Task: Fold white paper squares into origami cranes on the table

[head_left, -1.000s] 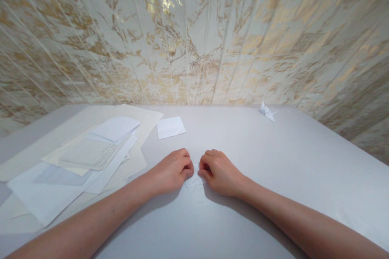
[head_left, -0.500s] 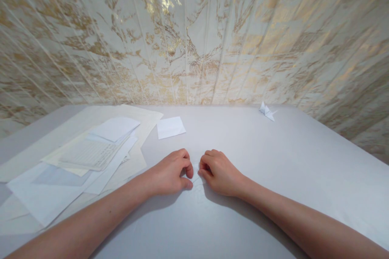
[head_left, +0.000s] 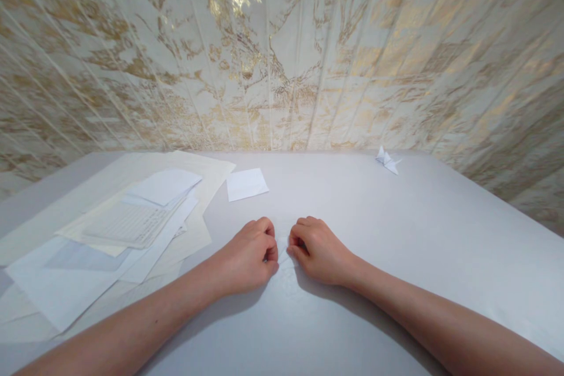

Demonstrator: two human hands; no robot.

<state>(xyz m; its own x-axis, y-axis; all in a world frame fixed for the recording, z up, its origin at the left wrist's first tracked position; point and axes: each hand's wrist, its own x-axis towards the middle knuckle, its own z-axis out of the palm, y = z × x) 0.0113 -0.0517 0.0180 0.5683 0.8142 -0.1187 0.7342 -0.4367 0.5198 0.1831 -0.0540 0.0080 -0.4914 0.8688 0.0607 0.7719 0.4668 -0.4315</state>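
Between my hands is a small white folded paper [head_left: 283, 251], mostly hidden by my fingers and hard to tell from the pale table. My left hand [head_left: 253, 255] has its thumb and fingers closed at the paper's left side. On its right side, my right hand [head_left: 318, 251] pinches the paper between thumb and curled fingers. Both hands rest low over the table, with a narrow gap between them.
A white paper square [head_left: 247, 184] lies beyond my left hand. Several loose sheets and a lined page [head_left: 136, 222] overlap on the left. A folded paper crane [head_left: 386, 161] sits at the back right of the table [head_left: 418, 235], near the patterned wall [head_left: 273, 59].
My left thumb and fingers have come together at the paper; a gap showed between them before. My right hand stays in nearly the same place.
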